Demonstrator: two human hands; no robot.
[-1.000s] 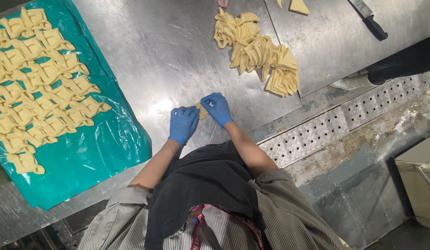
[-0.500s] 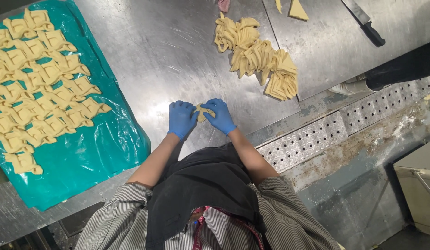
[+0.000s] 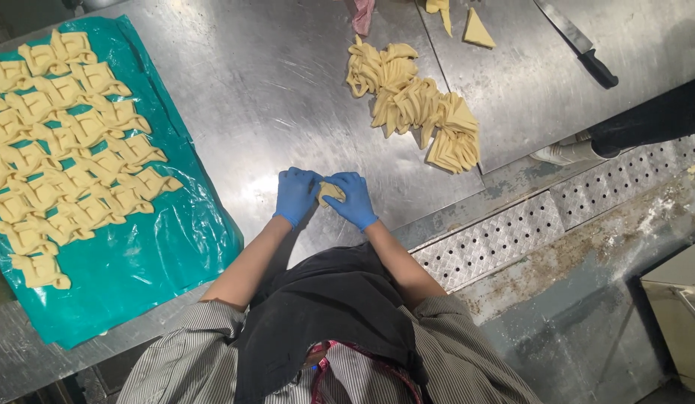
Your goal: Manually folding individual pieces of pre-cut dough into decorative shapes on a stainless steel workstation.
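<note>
Both of my hands wear blue gloves and meet over the steel table [image 3: 250, 97]. My left hand [image 3: 295, 194] and my right hand [image 3: 351, 198] pinch one small piece of yellow dough [image 3: 329, 191] between their fingers, just above the table's surface. Further back and to the right lies a heap of cut dough strips [image 3: 418, 108]. On the left, several folded dough pieces [image 3: 63, 142] sit in rows on a teal plastic sheet [image 3: 153, 254].
A black-handled knife [image 3: 579, 41] lies at the back right beside triangular dough offcuts [image 3: 476, 30]. A perforated metal floor grate [image 3: 512, 232] runs along the table's edge, with a shoe [image 3: 564, 153] of another person on it. A pale box [image 3: 680, 314] stands at lower right.
My hands have drawn closer together around the dough piece, folding it between the fingers. Nothing else has moved.
</note>
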